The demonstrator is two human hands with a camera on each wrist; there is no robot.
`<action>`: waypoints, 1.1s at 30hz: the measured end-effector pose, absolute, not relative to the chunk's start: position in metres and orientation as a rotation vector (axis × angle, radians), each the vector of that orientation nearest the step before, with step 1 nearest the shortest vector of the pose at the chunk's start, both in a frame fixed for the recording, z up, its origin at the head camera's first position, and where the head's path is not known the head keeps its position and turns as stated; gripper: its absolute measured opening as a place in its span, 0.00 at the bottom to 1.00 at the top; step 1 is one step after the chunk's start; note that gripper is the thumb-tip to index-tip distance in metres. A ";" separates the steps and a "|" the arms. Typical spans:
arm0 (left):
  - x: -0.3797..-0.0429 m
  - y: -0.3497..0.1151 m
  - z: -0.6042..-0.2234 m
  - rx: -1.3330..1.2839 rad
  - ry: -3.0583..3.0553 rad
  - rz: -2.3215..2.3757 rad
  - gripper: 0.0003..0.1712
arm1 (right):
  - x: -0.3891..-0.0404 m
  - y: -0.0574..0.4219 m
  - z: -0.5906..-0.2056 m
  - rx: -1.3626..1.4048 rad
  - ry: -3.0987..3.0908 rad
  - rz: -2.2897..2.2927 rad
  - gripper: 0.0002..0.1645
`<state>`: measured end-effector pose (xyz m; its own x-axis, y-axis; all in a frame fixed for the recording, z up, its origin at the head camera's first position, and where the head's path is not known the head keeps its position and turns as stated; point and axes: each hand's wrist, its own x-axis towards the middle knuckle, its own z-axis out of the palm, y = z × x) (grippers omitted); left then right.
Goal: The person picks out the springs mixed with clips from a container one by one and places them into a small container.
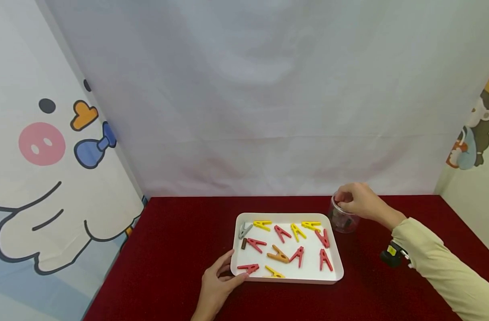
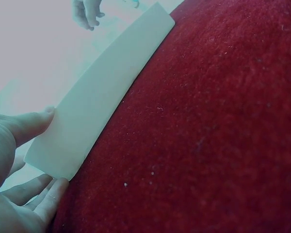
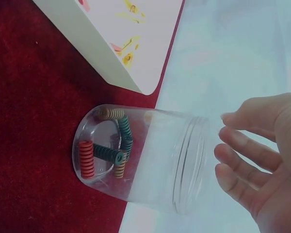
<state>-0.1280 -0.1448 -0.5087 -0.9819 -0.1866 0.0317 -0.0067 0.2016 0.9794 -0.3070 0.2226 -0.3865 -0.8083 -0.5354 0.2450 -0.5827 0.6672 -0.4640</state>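
In the head view my left hand [image 1: 218,285] holds the near left corner of a white tray [image 1: 290,281], thumb at the front wall and fingers along the left side. Plastic spring clips lie spread in it: red [image 1: 324,260], yellow [image 1: 297,232], orange [image 1: 278,254] and grey [image 1: 245,230]. A small brown coil spring [image 1: 243,243] lies among them. My right hand [image 1: 358,200] hovers at the mouth of a clear jar [image 1: 344,225]. From the right wrist, its slightly bent fingers show nothing between them. Inside the jar are red [image 3: 87,160], green [image 3: 106,154] and beige [image 3: 112,114] coil springs.
A dark red cloth [image 1: 180,249] covers the table. A pale curtain [image 1: 268,111] hangs behind its far edge, and a cartoon-printed sheet [image 1: 39,187] stands at the left. The jar is beside the tray's far right corner.
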 end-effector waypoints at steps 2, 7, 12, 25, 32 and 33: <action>-0.128 -0.145 -0.510 0.189 -2.320 -1.891 0.41 | -0.306 0.220 -0.386 0.948 -2.786 0.831 0.06; -0.128 -0.146 -0.511 0.195 -2.323 -1.882 0.41 | -0.303 0.213 -0.386 0.966 -2.781 0.818 0.05; -0.128 -0.146 -0.510 0.198 -2.326 -1.874 0.41 | -0.300 0.206 -0.388 1.000 -2.780 0.809 0.07; -0.130 -0.148 -0.511 0.184 -2.342 -1.883 0.40 | -0.291 0.187 -0.389 1.063 -2.778 0.735 0.06; -0.130 -0.147 -0.510 0.184 -2.346 -1.879 0.40 | -0.287 0.178 -0.389 1.152 -2.776 0.813 0.06; -0.130 -0.146 -0.510 0.187 -2.347 -1.881 0.40 | -0.286 0.176 -0.389 1.155 -2.780 0.818 0.07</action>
